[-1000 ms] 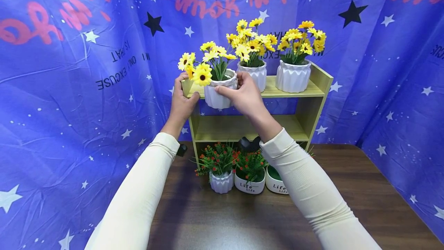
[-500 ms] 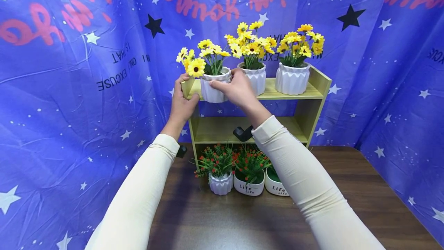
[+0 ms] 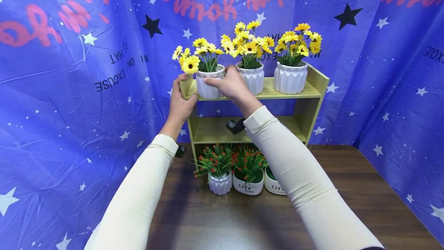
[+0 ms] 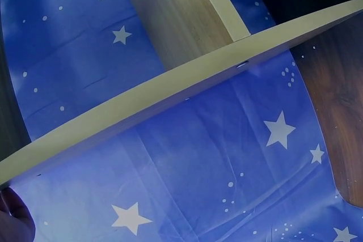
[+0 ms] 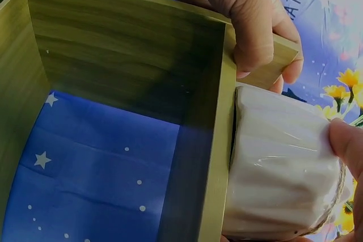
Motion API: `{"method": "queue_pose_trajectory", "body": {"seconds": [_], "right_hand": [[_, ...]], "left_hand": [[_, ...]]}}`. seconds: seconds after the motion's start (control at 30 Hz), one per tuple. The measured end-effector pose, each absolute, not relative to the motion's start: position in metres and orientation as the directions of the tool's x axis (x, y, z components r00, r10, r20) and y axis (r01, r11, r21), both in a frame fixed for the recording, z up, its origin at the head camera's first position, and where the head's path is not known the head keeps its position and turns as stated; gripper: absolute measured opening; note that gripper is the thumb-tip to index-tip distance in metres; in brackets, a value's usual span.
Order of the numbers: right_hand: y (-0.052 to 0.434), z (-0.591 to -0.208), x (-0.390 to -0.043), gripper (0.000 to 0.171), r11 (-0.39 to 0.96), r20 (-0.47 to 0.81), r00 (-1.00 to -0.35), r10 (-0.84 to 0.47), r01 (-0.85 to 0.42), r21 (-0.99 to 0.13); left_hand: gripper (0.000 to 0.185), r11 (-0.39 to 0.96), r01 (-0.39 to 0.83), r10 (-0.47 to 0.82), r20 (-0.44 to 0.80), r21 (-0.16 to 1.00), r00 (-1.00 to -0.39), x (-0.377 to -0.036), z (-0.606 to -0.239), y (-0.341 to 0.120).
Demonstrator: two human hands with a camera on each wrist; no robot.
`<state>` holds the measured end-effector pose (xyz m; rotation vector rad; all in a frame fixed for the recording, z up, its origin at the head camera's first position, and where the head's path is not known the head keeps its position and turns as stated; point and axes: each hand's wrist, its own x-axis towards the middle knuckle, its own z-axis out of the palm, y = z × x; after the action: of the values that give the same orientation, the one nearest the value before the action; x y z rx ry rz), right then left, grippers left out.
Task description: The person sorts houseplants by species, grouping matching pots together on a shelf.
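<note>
A wooden shelf unit [image 3: 316,103] stands on the table. My left hand [image 3: 181,103] grips its upper left end panel, thumb at the front; in the left wrist view a bit of that hand [image 4: 17,219] shows at the panel [image 4: 164,86]. My right hand [image 3: 235,85] holds a white fluted pot [image 3: 207,88] of yellow artificial flowers [image 3: 199,57] by its right side. In the right wrist view the pot [image 5: 278,162] sits upright against the top board, with my right thumb [image 5: 347,145] near its twine-wrapped rim. The right fingers are partly hidden behind it.
Two similar pots of yellow flowers, the middle one [image 3: 252,80] and the right one [image 3: 290,78], stand on the top board. Below, a white pot [image 3: 220,183] and white planters [image 3: 248,187] with red-dotted greenery stand on the brown table [image 3: 222,223]. A star-printed blue curtain [image 3: 86,126] surrounds everything.
My right hand has moved the flower pot left and back, from in front of the top board onto its left end. The left hand has kept its grip on the shelf panel.
</note>
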<state>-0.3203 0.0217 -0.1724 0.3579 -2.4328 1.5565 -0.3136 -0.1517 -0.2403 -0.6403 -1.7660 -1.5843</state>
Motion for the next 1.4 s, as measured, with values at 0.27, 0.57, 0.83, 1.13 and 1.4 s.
{"method": "queue_pose_trajectory", "body": {"seconds": [0.27,0.57,0.83,1.13,1.4], "right_hand": [[0.017,-0.172,-0.326,0.070,0.402,0.305,-0.948,-0.092,-0.316,-0.859],[0.014,-0.174,-0.325,0.080,0.455,0.297,-0.953,-0.067,-0.294,-0.841],[0.019,-0.181,-0.310,0.095,0.431,0.347,-0.930,-0.123,-0.365,-0.825],[0.072,-0.198,-0.270,0.079,0.334,0.418,-0.885,-0.205,-0.465,-0.820],[0.156,-0.253,-0.241,0.064,0.385,0.497,-0.858,-0.132,-0.507,-0.772]], "left_hand": [[0.050,0.119,0.722,-0.081,0.731,0.682,-0.677,-0.314,-0.240,-0.151],[0.054,0.124,0.691,-0.091,0.701,0.712,-0.707,-0.314,-0.239,-0.151],[0.051,0.150,0.690,-0.086,0.705,0.708,-0.704,-0.312,-0.239,-0.151],[0.053,0.129,0.698,-0.091,0.709,0.705,-0.699,-0.314,-0.239,-0.152],[0.055,0.137,0.667,-0.081,0.680,0.732,-0.729,-0.313,-0.238,-0.153]]}}
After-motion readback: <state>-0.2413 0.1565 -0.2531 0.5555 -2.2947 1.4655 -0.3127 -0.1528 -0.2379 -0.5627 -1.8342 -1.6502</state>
